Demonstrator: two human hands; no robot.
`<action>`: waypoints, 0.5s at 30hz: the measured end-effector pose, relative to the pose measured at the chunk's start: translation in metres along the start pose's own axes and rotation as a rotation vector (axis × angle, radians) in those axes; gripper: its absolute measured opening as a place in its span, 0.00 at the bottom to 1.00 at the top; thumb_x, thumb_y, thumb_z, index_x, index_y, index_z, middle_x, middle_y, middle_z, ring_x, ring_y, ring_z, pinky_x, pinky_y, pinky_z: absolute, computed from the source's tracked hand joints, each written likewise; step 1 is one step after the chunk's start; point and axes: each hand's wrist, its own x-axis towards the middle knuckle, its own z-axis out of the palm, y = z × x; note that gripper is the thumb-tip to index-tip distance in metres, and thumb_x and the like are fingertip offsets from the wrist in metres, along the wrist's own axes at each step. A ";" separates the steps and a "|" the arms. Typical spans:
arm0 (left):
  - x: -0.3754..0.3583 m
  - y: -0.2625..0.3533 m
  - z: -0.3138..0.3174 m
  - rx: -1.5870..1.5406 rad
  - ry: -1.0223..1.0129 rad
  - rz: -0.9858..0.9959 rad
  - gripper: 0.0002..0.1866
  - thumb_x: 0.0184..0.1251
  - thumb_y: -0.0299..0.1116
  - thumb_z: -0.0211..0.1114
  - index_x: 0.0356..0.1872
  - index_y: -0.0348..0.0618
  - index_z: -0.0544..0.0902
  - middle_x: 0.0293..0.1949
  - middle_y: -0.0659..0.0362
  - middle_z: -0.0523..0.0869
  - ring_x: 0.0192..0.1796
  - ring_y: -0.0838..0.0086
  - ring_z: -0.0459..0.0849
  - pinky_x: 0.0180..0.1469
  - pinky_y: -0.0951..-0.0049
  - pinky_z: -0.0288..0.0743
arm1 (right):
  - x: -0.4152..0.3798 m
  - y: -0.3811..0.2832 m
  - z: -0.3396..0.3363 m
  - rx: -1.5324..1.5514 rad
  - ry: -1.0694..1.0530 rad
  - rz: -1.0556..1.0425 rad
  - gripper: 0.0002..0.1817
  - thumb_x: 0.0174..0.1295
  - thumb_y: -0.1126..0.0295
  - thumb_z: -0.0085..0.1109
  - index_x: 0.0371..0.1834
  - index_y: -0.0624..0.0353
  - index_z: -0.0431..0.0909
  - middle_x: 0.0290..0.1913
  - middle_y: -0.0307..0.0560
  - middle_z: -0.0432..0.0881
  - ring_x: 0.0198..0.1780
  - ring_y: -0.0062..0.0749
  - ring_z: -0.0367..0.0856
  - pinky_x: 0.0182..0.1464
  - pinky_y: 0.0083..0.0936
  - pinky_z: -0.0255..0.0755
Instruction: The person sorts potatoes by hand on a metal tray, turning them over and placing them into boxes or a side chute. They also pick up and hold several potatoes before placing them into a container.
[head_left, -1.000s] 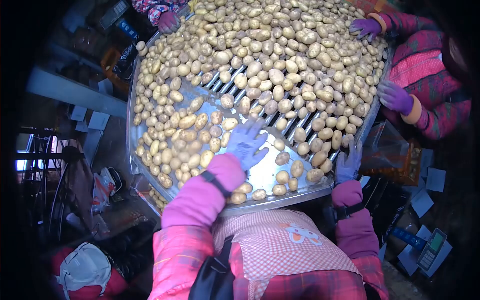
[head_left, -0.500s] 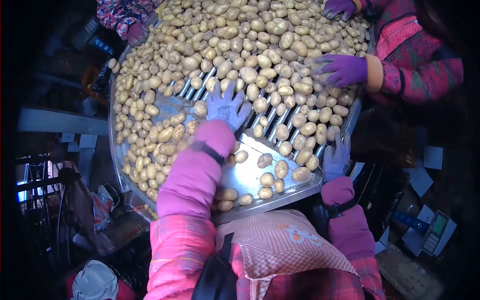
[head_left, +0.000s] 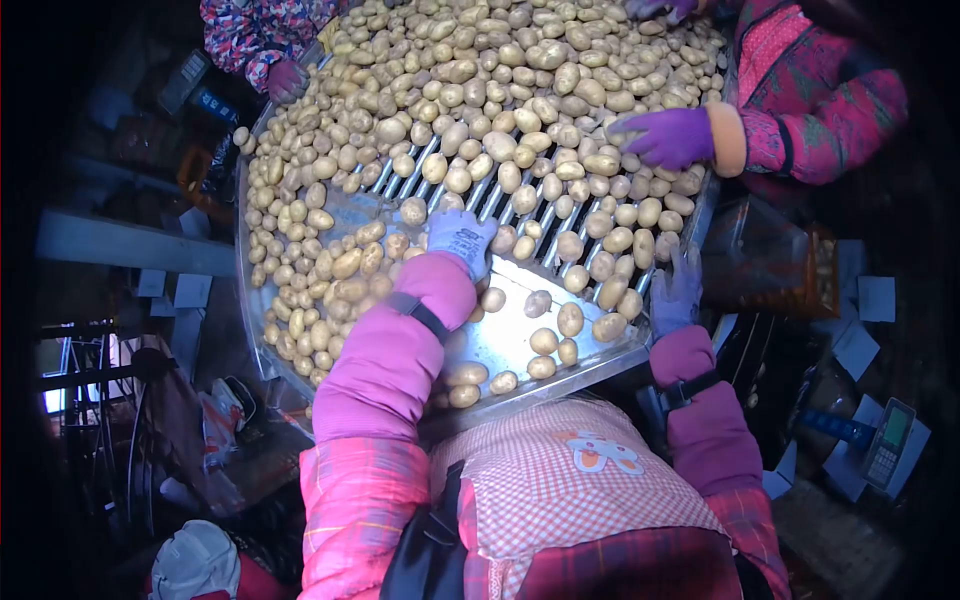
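Observation:
Many potatoes lie over a metal sorting table with a slatted section of bars. My left hand, in a pale lavender glove, is at the near end of the bars, its fingers bent down with a potato beside the fingertips; whether it grips anything is hidden. At the table's right edge my right hand, in a similar glove, rests near the rim with fingers spread and no potato in it. Several potatoes lie on the bare metal plate between my hands.
Across the right side a co-worker's purple-gloved hand touches potatoes; their other hand is at the top edge. Another co-worker's hand rests at the upper left rim. A crate and scale display stand at the right.
My left hand has drawn back toward me from the bars, and its spread fingers have curled down. My right hand stays at the rim. The view has shifted slightly.

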 end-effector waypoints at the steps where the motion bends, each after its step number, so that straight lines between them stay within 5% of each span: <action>1: -0.002 -0.001 0.001 -0.027 -0.100 -0.082 0.22 0.57 0.49 0.66 0.52 0.57 0.79 0.48 0.53 0.83 0.54 0.53 0.79 0.55 0.47 0.69 | 0.000 -0.001 0.002 0.001 0.002 0.001 0.33 0.63 0.67 0.58 0.74 0.47 0.63 0.77 0.58 0.56 0.79 0.51 0.53 0.73 0.52 0.52; 9: -0.070 0.036 0.009 -0.248 0.116 0.058 0.20 0.61 0.47 0.64 0.50 0.49 0.81 0.37 0.52 0.86 0.42 0.54 0.83 0.49 0.52 0.70 | 0.001 0.000 0.003 0.009 0.050 0.005 0.27 0.64 0.64 0.58 0.68 0.49 0.68 0.76 0.56 0.60 0.74 0.53 0.61 0.71 0.52 0.55; 11: -0.090 0.043 0.018 -0.321 0.297 0.089 0.22 0.59 0.44 0.66 0.52 0.45 0.81 0.35 0.52 0.86 0.42 0.55 0.84 0.47 0.54 0.72 | 0.000 -0.002 0.002 0.020 0.073 -0.022 0.27 0.63 0.64 0.59 0.68 0.47 0.69 0.76 0.55 0.59 0.74 0.52 0.61 0.71 0.52 0.55; 15: -0.113 0.066 0.014 -0.745 0.348 -0.142 0.22 0.55 0.34 0.69 0.52 0.40 0.80 0.38 0.51 0.84 0.41 0.57 0.83 0.43 0.61 0.77 | 0.000 -0.007 -0.009 0.031 0.062 -0.037 0.27 0.63 0.63 0.59 0.68 0.45 0.69 0.76 0.55 0.59 0.73 0.52 0.62 0.71 0.52 0.55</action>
